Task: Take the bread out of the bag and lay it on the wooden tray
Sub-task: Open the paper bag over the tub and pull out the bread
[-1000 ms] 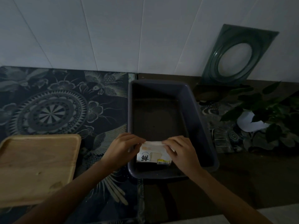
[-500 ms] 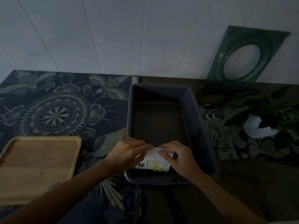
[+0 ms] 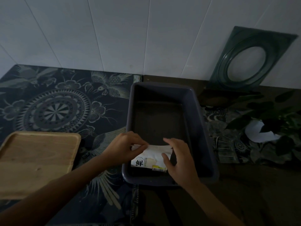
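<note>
A: What lies around the work on the surface [image 3: 244,185]?

B: A dark patterned cloth [image 3: 57,108] covers the left part. The wooden tray [image 3: 37,162] sits on it at the near left, bare. A dark rectangular tub [image 3: 202,124] stands in the middle. At right, a leafy plant [image 3: 276,118] with a white scrap among the leaves; a green plate-like panel with a round opening [image 3: 250,59] leans on the white wall.

A: Anything blocking the way?

B: The tub's near and left walls stand between bag and tray.

A: The bag?

B: The bread bag [image 3: 149,158] is inside the tub at its near end, white with a large black character and a small yellow label. The bread itself can't be made out in the dim light.

A: The hands?

B: Left hand [image 3: 125,147] pinches the bag's top left edge. Right hand [image 3: 177,159] rests on the right side, thumb pressed on the front, fingers loosely spread.
</note>
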